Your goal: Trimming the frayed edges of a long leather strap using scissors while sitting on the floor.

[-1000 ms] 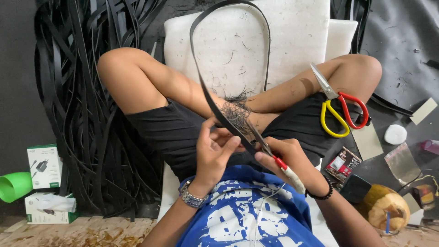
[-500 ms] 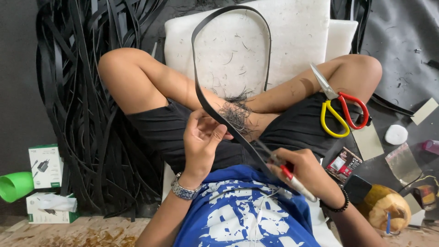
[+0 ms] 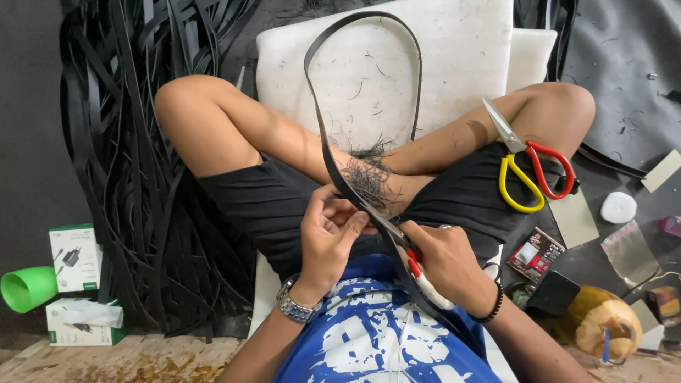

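— Starting at the far left, what lies there?

— A green cup on its side, and just beside it two small white boxes. Next to them a big heap of black strips spreads over the dark floor.

— And the person?

— They sit cross-legged on a white cushion, in black shorts and a blue and white shirt. The left hand, with a metal watch on the wrist, is closed in a pinch on a long black strap, fingers curled round it just above the lap.

— Where does that strap run?

— From the lap it rises, makes a tall loop over the cushion and comes back down to the shins, where a tuft of thin black shavings sits. Its lower end passes between the two hands and on over the shirt.

— The other hand?

— The right hand is wrapped tight on a small cutter with a red and white handle, its blade touching the strap right beside the left fingers. A black bead bracelet circles that wrist.

— Further right?

— Scissors with one yellow and one red handle rest on the right thigh. Beyond them, on the floor, lie a small white round piece, a clear plastic bag and a coconut.
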